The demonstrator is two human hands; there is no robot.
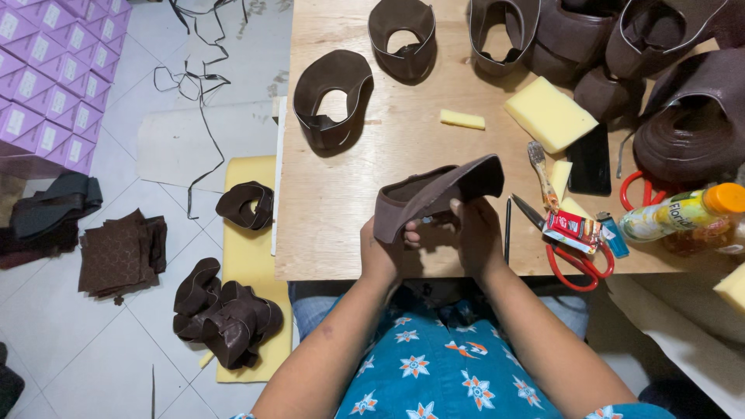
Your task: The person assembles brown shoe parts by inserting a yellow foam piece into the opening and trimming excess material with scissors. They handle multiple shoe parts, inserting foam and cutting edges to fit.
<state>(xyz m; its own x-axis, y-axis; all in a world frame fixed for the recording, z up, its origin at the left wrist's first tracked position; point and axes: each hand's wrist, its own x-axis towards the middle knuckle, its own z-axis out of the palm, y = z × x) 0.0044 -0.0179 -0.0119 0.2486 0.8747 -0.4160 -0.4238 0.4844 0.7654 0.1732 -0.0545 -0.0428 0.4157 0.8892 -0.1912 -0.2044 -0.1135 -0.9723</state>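
Left hand [382, 250] and right hand [476, 233] pinch the brown shoe upper [434, 190], its length slanting up-right, apparently.

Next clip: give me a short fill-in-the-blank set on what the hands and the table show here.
1. The left hand and right hand together hold a ____ leather shoe upper.
2. The scissors on the wooden table have ____ handles.
3. The bottle lying near the table's right edge has an ____ cap.
4. The large sponge block is ____ in colour.

Missing words: brown; red; orange; yellow
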